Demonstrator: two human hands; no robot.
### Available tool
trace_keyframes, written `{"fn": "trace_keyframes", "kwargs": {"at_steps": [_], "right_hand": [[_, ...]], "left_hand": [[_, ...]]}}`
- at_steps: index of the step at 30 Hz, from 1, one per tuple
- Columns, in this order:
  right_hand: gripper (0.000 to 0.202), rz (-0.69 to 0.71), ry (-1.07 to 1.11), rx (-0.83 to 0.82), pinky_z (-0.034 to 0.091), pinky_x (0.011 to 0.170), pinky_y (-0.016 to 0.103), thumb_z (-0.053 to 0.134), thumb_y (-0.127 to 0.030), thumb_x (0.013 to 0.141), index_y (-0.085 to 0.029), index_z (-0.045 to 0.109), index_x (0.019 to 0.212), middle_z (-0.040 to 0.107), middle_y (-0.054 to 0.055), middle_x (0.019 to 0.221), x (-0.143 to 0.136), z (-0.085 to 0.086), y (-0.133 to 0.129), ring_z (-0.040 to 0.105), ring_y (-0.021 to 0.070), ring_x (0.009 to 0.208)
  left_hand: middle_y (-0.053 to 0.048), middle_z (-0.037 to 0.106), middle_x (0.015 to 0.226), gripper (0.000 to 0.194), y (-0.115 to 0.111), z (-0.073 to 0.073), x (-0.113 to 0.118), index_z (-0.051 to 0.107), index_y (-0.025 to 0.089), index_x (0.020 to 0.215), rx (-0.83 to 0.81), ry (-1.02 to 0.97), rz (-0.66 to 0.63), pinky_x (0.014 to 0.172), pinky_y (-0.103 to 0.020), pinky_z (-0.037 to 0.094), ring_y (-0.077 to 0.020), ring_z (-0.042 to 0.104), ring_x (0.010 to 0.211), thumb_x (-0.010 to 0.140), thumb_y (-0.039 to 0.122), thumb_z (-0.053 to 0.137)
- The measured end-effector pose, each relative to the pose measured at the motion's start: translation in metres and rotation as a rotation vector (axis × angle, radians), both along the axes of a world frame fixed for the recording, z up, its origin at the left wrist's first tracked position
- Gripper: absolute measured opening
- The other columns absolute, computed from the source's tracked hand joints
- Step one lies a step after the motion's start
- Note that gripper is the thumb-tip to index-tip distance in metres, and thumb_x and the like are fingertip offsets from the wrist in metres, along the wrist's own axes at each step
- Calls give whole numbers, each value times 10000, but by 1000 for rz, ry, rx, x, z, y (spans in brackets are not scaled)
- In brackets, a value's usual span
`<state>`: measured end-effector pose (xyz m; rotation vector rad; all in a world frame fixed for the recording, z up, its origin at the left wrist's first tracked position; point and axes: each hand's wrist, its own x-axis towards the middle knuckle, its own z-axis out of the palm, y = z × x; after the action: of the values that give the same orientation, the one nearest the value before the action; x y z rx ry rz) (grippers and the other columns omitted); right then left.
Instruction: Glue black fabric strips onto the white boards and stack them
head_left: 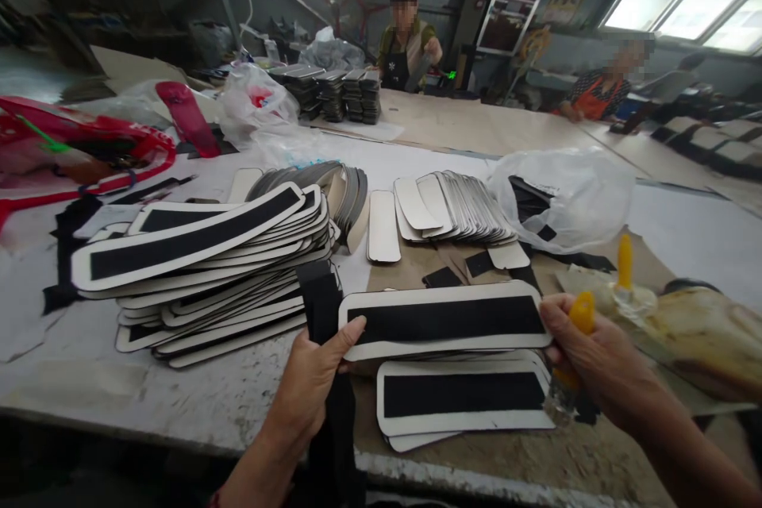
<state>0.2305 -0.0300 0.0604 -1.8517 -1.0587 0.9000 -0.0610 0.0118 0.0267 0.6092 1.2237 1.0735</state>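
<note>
A long white rounded panel with a black strip down its face [446,321] is held up between both hands. My left hand [306,373] is closed on its left end, thumb on top, and a black fabric band [339,421] hangs at that hand. With thumb and fingers closed, my right hand [601,353] grips the panel's right end and also a yellow-handled brush [582,313], its head pointing down. Just below lies a small stack of similar panels [464,397]. To the left a tall, uneven pile of these panels [196,246] rests on the table.
Behind are plain white pieces [464,206], black patches [441,278] and a clear plastic bag [571,198]. A second yellow-handled brush [624,262] stands by a glue-stained container [696,333] at right. Dark stacks [345,95] and two people [405,48] are farther back.
</note>
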Motion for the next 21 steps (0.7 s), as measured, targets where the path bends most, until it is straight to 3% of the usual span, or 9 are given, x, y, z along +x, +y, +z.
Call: {"fn": "trace_keyframes", "kwargs": {"at_steps": [5, 10, 17, 21], "right_hand": [[384, 63, 31, -17, 302, 407, 189, 617, -555, 744, -208, 459, 706, 388, -82, 504, -4, -2, -5, 382, 75, 428], [387, 87, 19, 6, 279, 416, 198, 601, -534, 769, -208, 417, 673, 343, -83, 536, -6, 0, -7, 334, 72, 449], [422, 86, 13, -18, 258, 410, 203, 587, -565, 762, -216, 381, 647, 314, -82, 521, 2, -4, -12, 307, 80, 446], [388, 102, 1, -6, 334, 451, 211, 589, -564, 767, -203, 471, 685, 408, -51, 584, 5, -5, -12, 390, 98, 507]], "left_hand": [[17, 656, 630, 318, -2, -5, 0, 679, 156, 780, -45, 42, 12, 469, -188, 472, -132, 601, 552, 581, 354, 827], [-13, 720, 772, 347, -3, -5, 1, 702, 205, 855, -87, 47, -11, 526, -247, 529, -193, 655, 626, 571, 354, 832], [-47, 732, 778, 347, -6, -5, 1, 704, 188, 853, -48, 79, -40, 644, -310, 567, -247, 685, 696, 587, 380, 815], [-39, 734, 825, 375, -8, -7, 4, 689, 171, 903, -19, 109, -37, 699, -287, 560, -224, 687, 744, 614, 383, 801]]}}
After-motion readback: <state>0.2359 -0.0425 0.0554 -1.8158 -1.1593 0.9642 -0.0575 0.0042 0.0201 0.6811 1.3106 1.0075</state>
